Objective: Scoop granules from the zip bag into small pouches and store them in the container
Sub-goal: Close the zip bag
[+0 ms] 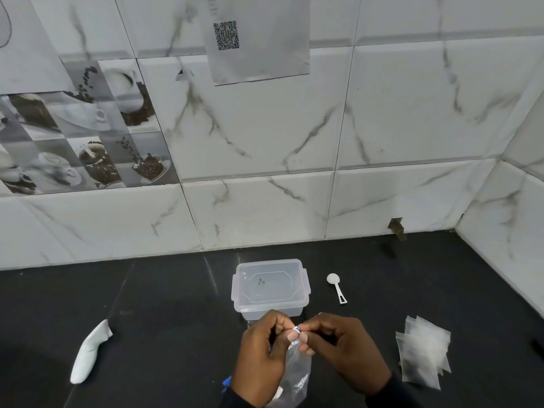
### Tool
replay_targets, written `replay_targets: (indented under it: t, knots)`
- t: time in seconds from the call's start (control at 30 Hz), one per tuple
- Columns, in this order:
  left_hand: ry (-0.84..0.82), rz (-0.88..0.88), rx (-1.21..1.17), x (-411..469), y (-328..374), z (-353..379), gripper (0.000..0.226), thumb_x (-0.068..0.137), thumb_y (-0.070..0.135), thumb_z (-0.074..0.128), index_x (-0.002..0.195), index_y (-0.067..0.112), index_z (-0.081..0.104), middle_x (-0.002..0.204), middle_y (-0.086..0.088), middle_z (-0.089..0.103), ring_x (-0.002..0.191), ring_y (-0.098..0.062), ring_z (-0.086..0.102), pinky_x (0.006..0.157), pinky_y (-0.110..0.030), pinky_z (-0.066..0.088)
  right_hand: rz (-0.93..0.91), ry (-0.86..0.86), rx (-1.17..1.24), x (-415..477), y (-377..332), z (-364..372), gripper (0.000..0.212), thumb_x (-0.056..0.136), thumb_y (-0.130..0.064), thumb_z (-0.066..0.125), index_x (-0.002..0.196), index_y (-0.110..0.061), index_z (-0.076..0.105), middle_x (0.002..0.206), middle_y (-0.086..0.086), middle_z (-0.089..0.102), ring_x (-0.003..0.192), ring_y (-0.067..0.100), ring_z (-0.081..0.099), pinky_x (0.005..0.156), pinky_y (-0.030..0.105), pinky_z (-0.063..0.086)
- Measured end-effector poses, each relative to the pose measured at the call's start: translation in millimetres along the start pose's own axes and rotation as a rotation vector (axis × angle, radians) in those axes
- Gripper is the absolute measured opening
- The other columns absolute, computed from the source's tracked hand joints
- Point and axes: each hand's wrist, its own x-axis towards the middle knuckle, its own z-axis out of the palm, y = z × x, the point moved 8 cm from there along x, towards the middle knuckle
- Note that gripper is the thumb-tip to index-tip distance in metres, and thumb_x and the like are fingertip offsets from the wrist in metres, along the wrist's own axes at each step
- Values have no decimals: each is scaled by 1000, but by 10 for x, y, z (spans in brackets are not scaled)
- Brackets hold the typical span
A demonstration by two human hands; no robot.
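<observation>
Both left hand point(262, 354) and right hand point(347, 348) pinch the zip bag point(298, 369) top — container point(270, 287) beyond

Countertop point(164, 319) — glossy black; wall tiles point(397, 113) are white marble with grey veining, and the picture tiles point(88, 136) show coffee cups and brown beans in grey tones. Container point(270, 285), pouches point(424, 351) and zip bag point(297, 369) are clear and colourless — the bag's top edge carries blue and white. Spoon point(337, 287) and packet point(89, 353) are plain white; the paper sheet point(265, 54) is pale grey with a black QR code point(226, 35).

The spoon point(337, 287) lies right of the container point(270, 287), pouches point(423, 351) nearer.
</observation>
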Motion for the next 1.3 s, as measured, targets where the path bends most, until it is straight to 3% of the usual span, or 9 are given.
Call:
replay_targets:
  t: [0.17,0.27,0.47,0.6,0.77,0.87,0.93,1.1,1.3]
  knots:
    - [-7,5,29,25,9,14,14,88,11,69,79,22,67,73,9,70,75,-12,67,69,-15,50,-66,24,-186,0,-57,4,3,86,-18,75,83,-19,76,73,-3,74,68,16,72,68,41,60]
    - [-48,36,58,29,28,37,10,88,16,70,86,26,70,81,12,71,82,-12,69,72,-20,55,-57,32,-240,15,-32,4,8,85,-18,74,78,-23,74,72,-4,72,66,17,70,67,42,58]
    - [-41,159,246,29,77,84,12,86,33,54,78,27,59,77,13,61,75,-6,61,65,-29,51,-71,30,-277,11,-81,17,17,82,-12,70,68,-22,69,67,-3,69,61,16,65,61,36,53]
    - [4,221,343,-15,224,104,39,95,52,37,75,25,57,73,12,57,65,-5,55,57,-21,45,-59,95,-254,4,-67,8,13,76,-13,66,64,-19,64,60,1,65,57,23,62,57,44,52]
    - [-29,180,494,7,150,95,4,81,28,52,77,27,52,75,13,55,65,-8,54,58,-31,50,-37,266,-213,-31,-70,-102,9,71,-19,64,62,-20,64,57,-1,65,51,16,61,53,36,53]
    - [-44,131,525,-9,47,-43,2,79,26,49,78,28,50,77,12,54,66,-10,54,60,-34,50,22,374,-98,-36,-33,-336,21,77,4,65,66,-14,67,56,8,67,50,20,65,55,32,57]
    - [-31,122,513,-36,26,-181,5,77,29,45,77,28,50,76,12,54,65,-9,54,58,-33,49,32,437,-30,-39,-33,-490,27,79,16,62,67,-8,67,54,14,66,47,21,64,52,29,56]
    - [-12,80,588,-32,-119,-447,16,75,19,43,80,31,53,79,14,57,67,-8,56,59,-35,51,39,520,20,-58,-22,-725,20,83,18,60,71,3,66,56,17,66,46,20,64,49,26,57]
    - [17,98,576,-59,-109,-562,27,81,7,59,83,34,57,81,19,60,70,-4,60,61,-26,52,34,507,26,-48,46,-769,21,85,16,61,73,0,68,58,14,68,48,20,65,50,26,58]
